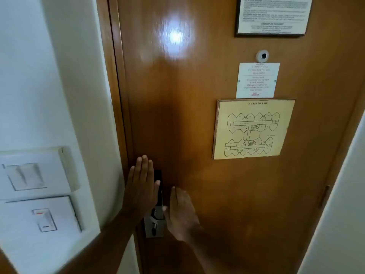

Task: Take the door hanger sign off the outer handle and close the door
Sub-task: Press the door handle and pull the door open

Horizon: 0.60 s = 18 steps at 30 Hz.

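Observation:
A glossy brown wooden door (197, 125) fills the view and sits flush in its frame (116, 86) on the left. My left hand (141, 186) lies flat on the door near its left edge, fingers straight and pointing up. My right hand (182, 212) also rests flat on the wood, just right of the lock. Between the hands is a dark lock body with a silver plate (155, 226) below it. No door hanger sign is in view, and the inner handle is mostly hidden by my hands.
A white wall (59, 76) on the left carries a switch panel (37, 175) and a second switch (44, 220). On the door hang a fire plan (252, 129), a white notice (257, 81), a framed notice (273, 14) and a peephole (262, 55). Another white wall (343, 194) stands at right.

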Each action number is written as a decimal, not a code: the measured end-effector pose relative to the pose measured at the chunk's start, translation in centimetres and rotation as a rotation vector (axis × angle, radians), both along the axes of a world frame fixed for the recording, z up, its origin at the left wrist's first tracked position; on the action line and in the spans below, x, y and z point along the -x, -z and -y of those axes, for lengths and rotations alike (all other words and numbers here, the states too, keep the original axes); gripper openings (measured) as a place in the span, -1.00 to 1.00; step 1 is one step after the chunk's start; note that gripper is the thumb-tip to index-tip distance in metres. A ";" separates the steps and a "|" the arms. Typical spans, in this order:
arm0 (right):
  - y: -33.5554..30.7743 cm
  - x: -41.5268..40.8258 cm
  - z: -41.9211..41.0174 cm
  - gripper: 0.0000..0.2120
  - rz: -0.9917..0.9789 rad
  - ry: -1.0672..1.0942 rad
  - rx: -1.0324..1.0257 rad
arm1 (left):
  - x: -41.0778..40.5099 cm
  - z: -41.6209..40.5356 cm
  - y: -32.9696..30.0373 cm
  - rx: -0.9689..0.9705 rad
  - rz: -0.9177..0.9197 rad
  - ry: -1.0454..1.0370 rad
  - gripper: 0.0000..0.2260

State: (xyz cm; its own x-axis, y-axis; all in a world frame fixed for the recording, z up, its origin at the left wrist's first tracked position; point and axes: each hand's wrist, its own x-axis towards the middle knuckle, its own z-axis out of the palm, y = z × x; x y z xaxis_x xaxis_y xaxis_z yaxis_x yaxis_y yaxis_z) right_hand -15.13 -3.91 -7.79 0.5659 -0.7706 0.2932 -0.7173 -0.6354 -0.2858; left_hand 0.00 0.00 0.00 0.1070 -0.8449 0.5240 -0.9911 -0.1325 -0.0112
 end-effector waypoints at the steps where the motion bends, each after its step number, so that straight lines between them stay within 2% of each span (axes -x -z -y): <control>1: 0.7 -0.1 -0.1 -0.37 -0.012 -0.002 -0.021 | -0.1 0.2 0.5 -0.003 -0.013 0.000 -0.30; 4: 1.8 -0.1 -0.1 -0.55 -0.090 -0.074 -0.022 | 0.0 0.2 1.5 0.019 -0.014 0.019 -0.30; 8: 2.3 -0.5 0.7 -0.42 -0.272 -0.146 -0.043 | 0.2 0.6 1.9 0.043 -0.042 0.033 -0.36; 11: 3.0 -1.7 1.3 -0.41 -0.296 -0.107 -0.110 | 0.0 0.7 2.4 0.065 -0.040 0.032 -0.45; 14: 4.3 -2.3 1.9 -0.51 -0.211 -0.051 -0.137 | -0.2 0.9 2.8 0.089 -0.029 0.038 -0.48; 18: 7.3 -2.7 2.0 -0.60 0.037 -0.004 -0.286 | -0.7 1.3 3.5 0.074 -0.027 0.040 -0.49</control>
